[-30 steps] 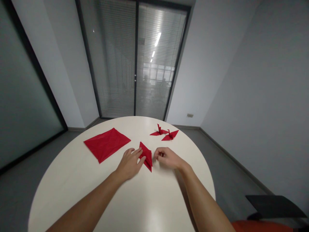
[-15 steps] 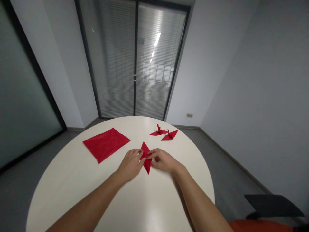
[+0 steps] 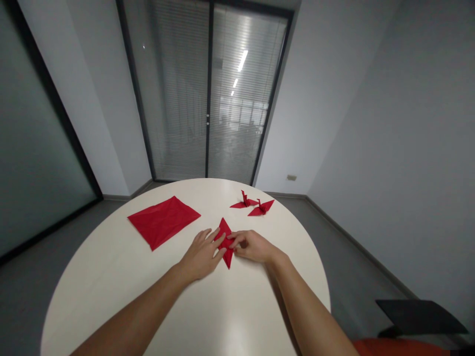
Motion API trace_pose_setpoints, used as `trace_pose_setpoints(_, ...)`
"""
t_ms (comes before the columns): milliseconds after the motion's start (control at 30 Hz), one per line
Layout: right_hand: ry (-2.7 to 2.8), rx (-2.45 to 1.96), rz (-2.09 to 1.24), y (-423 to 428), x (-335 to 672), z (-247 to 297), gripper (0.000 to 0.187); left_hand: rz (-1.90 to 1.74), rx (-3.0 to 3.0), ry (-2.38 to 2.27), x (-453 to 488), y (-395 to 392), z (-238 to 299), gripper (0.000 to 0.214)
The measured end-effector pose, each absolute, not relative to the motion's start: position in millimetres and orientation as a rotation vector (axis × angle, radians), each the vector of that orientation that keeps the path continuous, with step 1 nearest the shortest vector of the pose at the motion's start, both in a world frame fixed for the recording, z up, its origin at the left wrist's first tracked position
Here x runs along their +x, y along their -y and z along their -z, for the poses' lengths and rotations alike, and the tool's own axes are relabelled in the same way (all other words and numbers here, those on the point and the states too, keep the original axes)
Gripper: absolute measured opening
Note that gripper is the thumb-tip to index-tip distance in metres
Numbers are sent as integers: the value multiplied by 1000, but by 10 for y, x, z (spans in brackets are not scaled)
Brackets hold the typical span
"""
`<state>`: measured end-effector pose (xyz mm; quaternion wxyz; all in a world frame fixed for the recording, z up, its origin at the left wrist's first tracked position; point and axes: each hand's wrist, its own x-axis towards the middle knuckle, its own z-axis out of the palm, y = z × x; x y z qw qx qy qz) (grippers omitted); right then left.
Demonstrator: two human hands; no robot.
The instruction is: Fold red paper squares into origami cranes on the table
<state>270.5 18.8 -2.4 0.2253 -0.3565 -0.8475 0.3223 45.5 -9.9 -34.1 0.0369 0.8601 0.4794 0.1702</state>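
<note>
A red folded paper diamond (image 3: 223,228) lies on the white round table (image 3: 208,316), its long points toward and away from me. My left hand (image 3: 202,252) rests on its left side with the fingers spread. At the right edge, my right hand (image 3: 252,245) pinches the paper between thumb and forefinger. Two finished-looking red paper cranes, one crane (image 3: 244,201) and another crane (image 3: 261,207), stand close together beyond my right hand.
Flat red paper sheets (image 3: 163,222), seemingly stacked, lie at the table's left. A chair (image 3: 419,316) with a black armrest and orange seat stands at the lower right. Behind the table is a glass partition (image 3: 178,99) with blinds.
My left hand's fingers have spread apart over the paper diamond. The right hand has shifted very slightly, still at the paper's right edge. Sheets and cranes have stayed put.
</note>
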Motion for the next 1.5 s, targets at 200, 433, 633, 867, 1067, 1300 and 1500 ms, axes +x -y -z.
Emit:
trace_pose_setpoints(200,2347,-1002,-877,-203,2701,54,17,-543,2602,-1587,526,142,308,52)
trace_pose_setpoints(433,2339,-1088,-832,-194,2686,28,10,-485,2556,-1574,533,178,313,72)
trace_pose_setpoints(633,2340,-1072,-842,-188,2688,20,11,-341,2547,-1422,431,167,290,97)
trace_pose_setpoints(867,2380,-1035,-789,-159,2698,-28,38,-451,2594,-1341,415,219,142,65)
trace_pose_setpoints(1067,2375,-989,-786,-134,2663,-66,40,-555,2596,-1292,445,227,30,46)
trace_pose_setpoints(1300,2361,-905,-670,-159,2693,1,41,-588,2562,-1144,387,212,17,43)
trace_pose_setpoints(1500,2399,-993,-611,-150,2715,-21,37,-593,2734,-1113,338,135,94,33)
